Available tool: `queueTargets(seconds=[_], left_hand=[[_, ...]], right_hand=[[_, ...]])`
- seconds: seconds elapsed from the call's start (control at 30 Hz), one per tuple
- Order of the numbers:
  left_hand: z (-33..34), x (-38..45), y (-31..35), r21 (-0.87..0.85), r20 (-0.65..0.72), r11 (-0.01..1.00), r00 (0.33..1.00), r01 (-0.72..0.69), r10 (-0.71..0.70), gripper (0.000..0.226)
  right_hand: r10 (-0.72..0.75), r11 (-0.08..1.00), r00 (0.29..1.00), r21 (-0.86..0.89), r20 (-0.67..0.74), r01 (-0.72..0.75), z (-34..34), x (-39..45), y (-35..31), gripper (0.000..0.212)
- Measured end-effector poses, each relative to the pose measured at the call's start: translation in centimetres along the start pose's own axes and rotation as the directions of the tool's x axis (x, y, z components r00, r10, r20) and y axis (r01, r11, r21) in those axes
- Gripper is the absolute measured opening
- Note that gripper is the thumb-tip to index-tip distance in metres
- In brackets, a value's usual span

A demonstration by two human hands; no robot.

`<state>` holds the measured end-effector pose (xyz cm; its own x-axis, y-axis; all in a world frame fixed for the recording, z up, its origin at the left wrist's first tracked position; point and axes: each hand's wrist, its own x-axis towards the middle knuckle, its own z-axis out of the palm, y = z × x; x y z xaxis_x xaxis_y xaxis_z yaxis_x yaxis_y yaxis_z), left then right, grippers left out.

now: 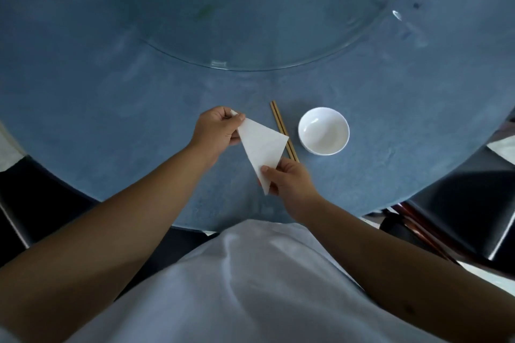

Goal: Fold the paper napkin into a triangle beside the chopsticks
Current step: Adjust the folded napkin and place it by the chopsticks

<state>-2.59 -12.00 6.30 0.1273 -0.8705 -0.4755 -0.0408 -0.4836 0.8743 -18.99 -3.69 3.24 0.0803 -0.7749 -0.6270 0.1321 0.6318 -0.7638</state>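
Observation:
A white paper napkin (260,145) in a triangle shape is held between both hands just left of the chopsticks. My left hand (216,131) pinches its far left corner. My right hand (289,178) pinches its near pointed corner. The napkin's right corner overlaps the pair of wooden chopsticks (278,120), which lie on the blue table running from far to near. Whether the napkin touches the table I cannot tell.
A white empty bowl (323,131) stands right of the chopsticks. A round glass turntable (250,64) covers the middle of the blue round table (111,120). Dark chairs stand at the near left and near right (459,203).

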Motion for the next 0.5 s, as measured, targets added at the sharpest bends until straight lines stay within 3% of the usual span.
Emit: queueTargets(seconds=[0.13,0.3,0.5], left_hand=[[0.0,1.8,-1.8,0.057,-0.007,0.997,0.999,0.050,-0.049,0.012],[0.3,3.5,-3.3,0.142,0.029,0.986,0.995,0.086,-0.091,0.013],[0.1,5.1,-4.1,0.275,0.063,0.960,0.995,0.059,-0.079,0.018]], right_hand=[[0.098,0.989,0.989,-0.097,-0.111,-0.109,0.1,1.1,1.9,0.025],[0.176,0.975,0.960,-0.097,-0.220,-0.201,0.4,1.9,3.1,0.011],[0.198,0.964,0.949,-0.126,-0.245,-0.234,0.5,2.2,3.3,0.015]])
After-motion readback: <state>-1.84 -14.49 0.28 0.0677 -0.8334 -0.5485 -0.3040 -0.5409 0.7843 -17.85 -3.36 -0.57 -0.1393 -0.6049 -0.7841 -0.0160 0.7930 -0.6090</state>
